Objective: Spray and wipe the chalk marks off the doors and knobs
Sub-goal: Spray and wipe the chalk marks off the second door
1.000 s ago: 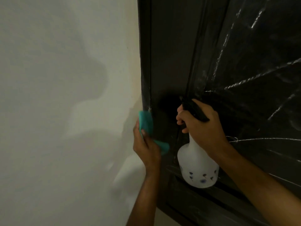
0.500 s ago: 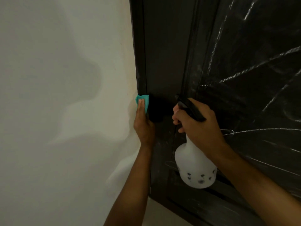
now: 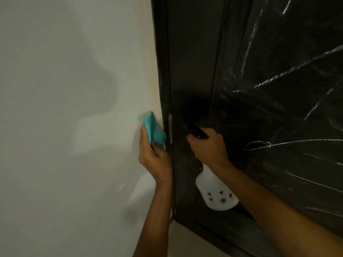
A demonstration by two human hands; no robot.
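Left grip (image 3: 155,156) holds cloth (image 3: 155,131); right grip (image 3: 208,148) holds spray bottle (image 3: 216,193); chalked door (image 3: 278,108) behind.

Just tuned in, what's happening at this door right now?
A person is cleaning chalk off a dark door. The left hand grips a folded teal cloth at the door frame's edge, beside the pale wall. The right hand holds a white plastic spray bottle by its black trigger head, close to the door. White chalk lines remain across the door panel on the right, so most of the wiping is not yet done.
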